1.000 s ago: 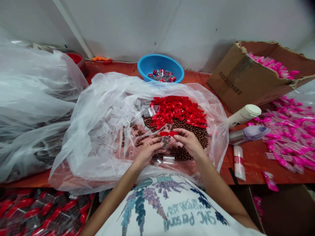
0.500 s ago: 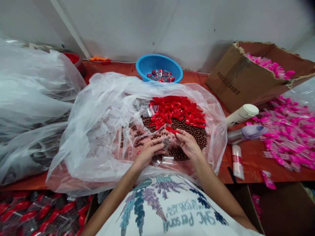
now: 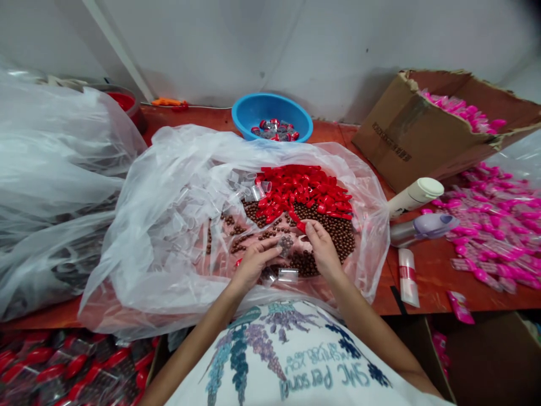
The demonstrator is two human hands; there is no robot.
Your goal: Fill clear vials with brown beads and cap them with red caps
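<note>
Tipped steeper since the earlier frame, your glossy red cap (image 3: 300, 225) is pinched in your right hand (image 3: 324, 248), near the clear cup (image 3: 284, 251), dark balls (image 3: 287, 243) inside, that your left hand (image 3: 255, 260) grips. Both are above the bag (image 3: 156, 197) on the red desk (image 3: 198, 117).

The caps (image 3: 313, 192) are bright red, the beads (image 3: 340, 234) dark brown, the tubes (image 3: 288, 275) clear. The basin (image 3: 247, 115) is blue, the table (image 3: 435, 282) orange-red, the box (image 3: 380, 144) brown. The white shirt (image 3: 257, 386) carries purple, teal and navy flowers (image 3: 268, 347).

A plain grey wall (image 3: 329, 45) stands behind a long reddish-orange tabletop (image 3: 433, 282).
</note>
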